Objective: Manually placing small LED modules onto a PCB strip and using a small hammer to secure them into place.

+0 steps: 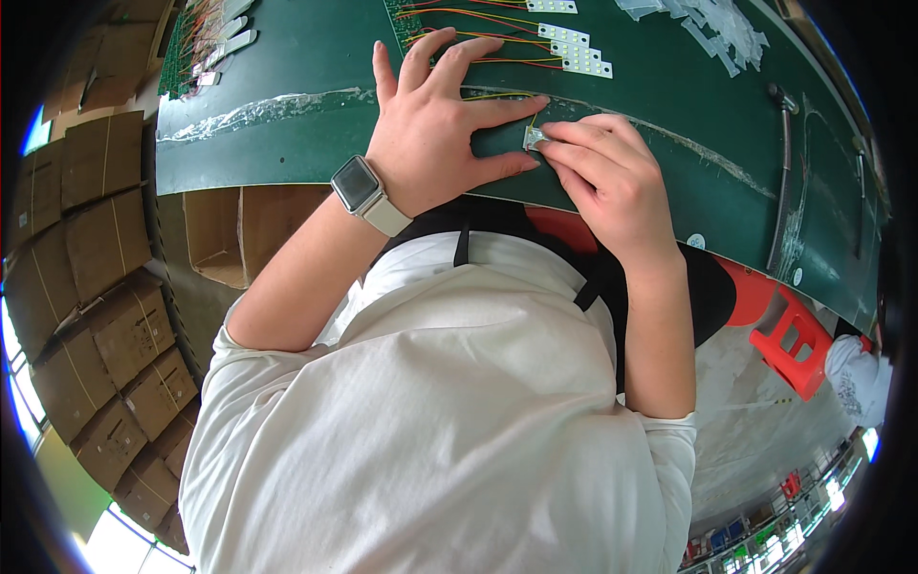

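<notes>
My left hand (426, 124), with a watch (357, 186) on its wrist, lies spread over the green table. Its thumb and forefinger point toward a small whitish LED board (532, 139) without closing on it. My right hand (617, 182) pinches that board between thumb and fingertips, which cover part of it. A thin yellow wire (507, 95) runs from near the board toward my left hand. Beyond the hands lie several white LED boards (574, 48) on red and yellow wires (478, 13), leading to a green circuit board strip (400, 21).
More wired circuit boards (182, 53) lie at the far left. Clear plastic pieces (712, 29) are heaped at the far right, near a dark-handled hammer-like tool (784, 172). Stacked cartons (100, 220) stand left, an open carton (215, 234) below the table (258, 158), a red stool (798, 344) at right.
</notes>
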Available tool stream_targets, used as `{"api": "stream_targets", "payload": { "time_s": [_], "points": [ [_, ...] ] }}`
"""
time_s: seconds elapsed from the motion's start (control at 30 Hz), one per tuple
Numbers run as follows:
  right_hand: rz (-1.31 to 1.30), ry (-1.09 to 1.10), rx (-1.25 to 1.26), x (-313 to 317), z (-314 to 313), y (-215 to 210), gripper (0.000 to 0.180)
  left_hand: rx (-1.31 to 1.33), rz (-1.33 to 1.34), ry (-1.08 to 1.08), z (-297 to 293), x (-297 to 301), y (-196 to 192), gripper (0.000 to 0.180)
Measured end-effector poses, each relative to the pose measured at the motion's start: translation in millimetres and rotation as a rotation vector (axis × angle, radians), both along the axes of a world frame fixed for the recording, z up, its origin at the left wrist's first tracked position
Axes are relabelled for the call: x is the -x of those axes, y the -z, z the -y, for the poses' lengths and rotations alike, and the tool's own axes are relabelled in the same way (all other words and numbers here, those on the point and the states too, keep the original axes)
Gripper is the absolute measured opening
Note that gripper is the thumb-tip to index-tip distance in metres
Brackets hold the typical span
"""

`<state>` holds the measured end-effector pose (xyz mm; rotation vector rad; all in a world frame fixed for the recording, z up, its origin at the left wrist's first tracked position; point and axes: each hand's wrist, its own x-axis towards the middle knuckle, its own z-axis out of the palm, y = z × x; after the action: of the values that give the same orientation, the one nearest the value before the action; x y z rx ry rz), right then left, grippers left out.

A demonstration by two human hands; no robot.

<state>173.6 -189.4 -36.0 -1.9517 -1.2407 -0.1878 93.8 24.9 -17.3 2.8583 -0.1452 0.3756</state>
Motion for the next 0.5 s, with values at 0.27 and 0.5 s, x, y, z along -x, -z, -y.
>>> {"api": "stream_targets", "payload": {
  "time_s": [0.27,0.5],
  "points": [
    [-0.013,0.004,0.015,-0.9,0.6,-1.3,0.018,0.046,0.027,0.03,-1.1,-1.2,5.1,0.05],
    [-0.011,0.001,0.01,-2.4,0.7,-1.5,0.02,0.107,0.003,0.002,5.5,1.5,4.4,0.043]
  ]
}}
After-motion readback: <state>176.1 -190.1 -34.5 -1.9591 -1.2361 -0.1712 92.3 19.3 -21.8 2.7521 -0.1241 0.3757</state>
